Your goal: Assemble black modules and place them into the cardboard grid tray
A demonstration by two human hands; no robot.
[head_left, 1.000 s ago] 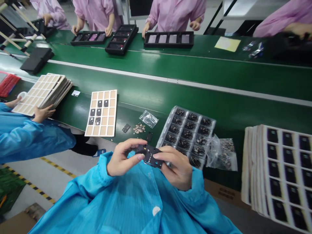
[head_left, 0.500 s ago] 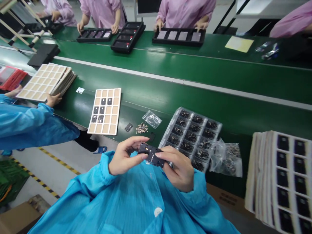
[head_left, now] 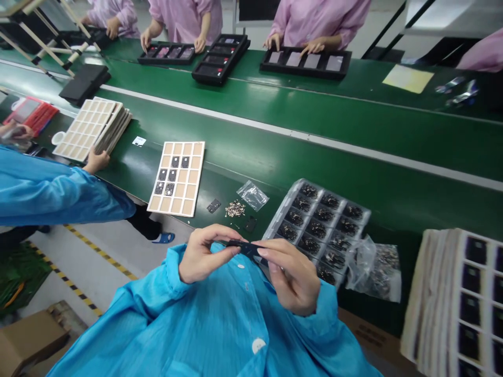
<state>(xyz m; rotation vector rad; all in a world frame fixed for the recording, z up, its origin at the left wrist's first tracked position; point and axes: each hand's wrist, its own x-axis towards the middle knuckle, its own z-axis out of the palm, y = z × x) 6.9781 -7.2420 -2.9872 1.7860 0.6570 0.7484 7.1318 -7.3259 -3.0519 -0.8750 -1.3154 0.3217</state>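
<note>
Your left hand [head_left: 204,254] and right hand [head_left: 291,277] are together, their fingertips pinching a thin black part [head_left: 243,248] edge-on, just above your blue smock [head_left: 220,319] and near the edge of the green worktop [head_left: 314,162]. Beyond the part, to the right, lies a plastic tray of dark components [head_left: 318,230]. Straight ahead are a small black piece [head_left: 250,224], loose metal bits [head_left: 234,209], and a clear bag [head_left: 252,195]. Farther left, a beige tray [head_left: 176,178] holds black squares.
</note>
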